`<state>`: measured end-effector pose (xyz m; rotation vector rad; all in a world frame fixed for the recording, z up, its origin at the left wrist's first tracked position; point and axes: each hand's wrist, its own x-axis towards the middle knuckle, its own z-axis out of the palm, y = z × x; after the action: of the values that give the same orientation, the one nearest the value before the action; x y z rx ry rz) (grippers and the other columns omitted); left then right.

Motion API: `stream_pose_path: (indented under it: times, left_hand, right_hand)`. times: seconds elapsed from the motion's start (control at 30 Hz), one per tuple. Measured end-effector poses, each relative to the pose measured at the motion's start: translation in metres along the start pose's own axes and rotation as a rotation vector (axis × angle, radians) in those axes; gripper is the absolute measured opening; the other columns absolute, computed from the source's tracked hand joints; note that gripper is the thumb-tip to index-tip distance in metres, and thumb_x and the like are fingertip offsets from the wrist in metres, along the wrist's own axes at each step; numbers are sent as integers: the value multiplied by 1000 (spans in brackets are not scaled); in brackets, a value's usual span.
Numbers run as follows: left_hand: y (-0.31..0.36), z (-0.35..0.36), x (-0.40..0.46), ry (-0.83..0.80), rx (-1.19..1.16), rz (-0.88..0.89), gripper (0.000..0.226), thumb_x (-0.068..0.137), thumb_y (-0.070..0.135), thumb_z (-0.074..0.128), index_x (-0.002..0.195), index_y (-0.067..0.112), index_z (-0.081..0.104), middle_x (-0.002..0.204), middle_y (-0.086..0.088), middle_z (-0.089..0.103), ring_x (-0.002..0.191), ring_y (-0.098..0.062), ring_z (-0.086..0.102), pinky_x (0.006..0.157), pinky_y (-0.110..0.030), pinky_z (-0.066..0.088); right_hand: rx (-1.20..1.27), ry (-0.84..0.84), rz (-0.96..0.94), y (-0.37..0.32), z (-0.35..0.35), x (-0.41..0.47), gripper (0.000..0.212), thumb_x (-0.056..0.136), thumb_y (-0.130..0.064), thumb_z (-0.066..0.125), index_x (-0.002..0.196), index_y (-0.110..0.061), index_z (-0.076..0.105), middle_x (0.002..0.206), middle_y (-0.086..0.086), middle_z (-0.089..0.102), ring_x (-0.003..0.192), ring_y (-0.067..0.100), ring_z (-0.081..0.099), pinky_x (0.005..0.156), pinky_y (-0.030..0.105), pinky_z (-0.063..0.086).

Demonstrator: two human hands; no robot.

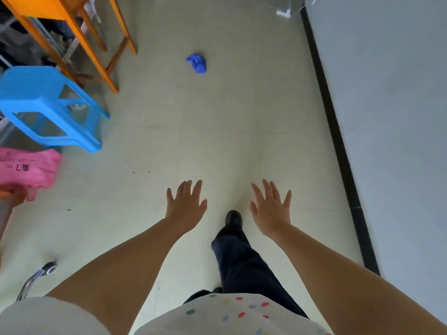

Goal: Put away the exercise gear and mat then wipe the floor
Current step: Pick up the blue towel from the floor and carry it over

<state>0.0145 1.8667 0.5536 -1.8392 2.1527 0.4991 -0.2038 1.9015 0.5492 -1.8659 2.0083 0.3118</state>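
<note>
A pale floor (193,146) is seen across most of the view, bordered on the right by a grey wall (387,117) with a black baseboard (338,141). At far left an orange desk (72,22) is placed, with a blue stool (50,107) just near of it and a pink bag (26,170) nearer still. A dark trouser leg and shoe (233,218) are set forward between the arms. The left hand (186,204) and right hand (271,209) are held out over the floor, fingers (198,187) spread, nothing gripped. A crumpled blue cloth (197,62) is left lying on the far floor, well apart from both hands.
</note>
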Motion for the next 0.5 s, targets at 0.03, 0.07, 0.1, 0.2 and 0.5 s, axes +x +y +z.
stream_pose_path:
  times: [0.03,0.07,0.1,0.2,0.5]
  left_hand:
    - [-2,-6,18,0,3,-6,60,100,42,25,152,21,4,157,-7,12,146,-21,10,117,-52,8]
    - [-4,-14,38,2,6,-11,60,100,42,26,152,21,4,157,-7,12,146,-21,10,117,-52,9]
    - [-3,-23,59,7,6,-13,59,100,42,26,151,20,5,157,-7,12,146,-21,11,116,-52,9]
    - [5,-53,124,22,-6,-2,59,100,42,26,151,21,6,157,-7,14,146,-21,12,117,-52,10]
    - [-18,-134,258,40,-109,-113,58,101,42,25,151,23,5,158,-4,13,146,-18,12,118,-49,9]
  right_hand:
    - [-6,2,-3,0,-5,16,54,102,-41,15,152,-29,-1,160,2,-8,147,20,-11,115,58,-5]
    - [-14,6,-10,1,-11,34,54,102,-41,15,152,-29,-1,160,3,-8,147,21,-11,114,58,-5]
    - [-22,7,-16,4,-18,53,54,102,-41,15,152,-29,-1,160,3,-8,147,21,-10,114,58,-5]
    - [-52,-2,-10,19,-46,112,54,102,-42,15,152,-29,-1,160,4,-7,147,22,-9,114,58,-5]
    - [-101,-28,-130,-4,-143,289,54,102,-40,16,152,-28,2,160,4,-4,148,20,-7,115,58,-4]
